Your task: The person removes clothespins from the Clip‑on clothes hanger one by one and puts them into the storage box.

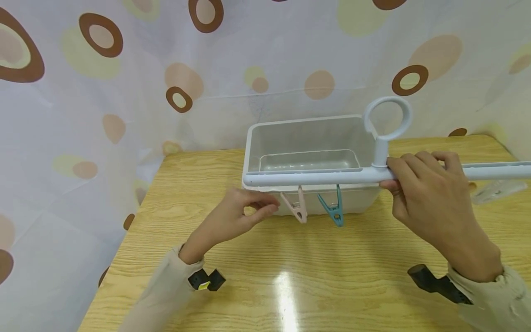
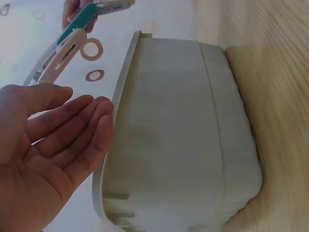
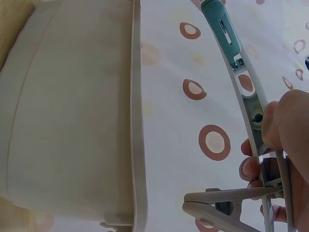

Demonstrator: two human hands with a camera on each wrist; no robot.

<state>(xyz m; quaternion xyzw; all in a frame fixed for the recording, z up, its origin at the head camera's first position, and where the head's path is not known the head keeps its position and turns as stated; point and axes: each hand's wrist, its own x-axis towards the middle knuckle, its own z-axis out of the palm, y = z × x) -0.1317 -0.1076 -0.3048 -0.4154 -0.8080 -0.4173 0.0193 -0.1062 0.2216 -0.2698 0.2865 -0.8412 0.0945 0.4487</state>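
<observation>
My right hand (image 1: 433, 198) grips the bar of a white clip hanger (image 1: 319, 177), just right of its round hook (image 1: 387, 119). The bar spans the front of a pale plastic bin (image 1: 307, 127), above its rim. A pink clip (image 1: 295, 207) and a teal clip (image 1: 333, 208) hang from the bar. A whitish clip (image 3: 217, 205) shows near the gripping fingers in the right wrist view. My left hand (image 1: 244, 212) is just left of the pink clip, its fingers loosely bent and holding nothing. Whether it touches the bin rim, I cannot tell.
The bin stands on a wood-grain table (image 1: 199, 184) near its back edge. A white cloth (image 1: 265, 50) with brown and peach spots hangs behind and to the left. A blurred translucent shape (image 1: 498, 191) shows below the bar's right end.
</observation>
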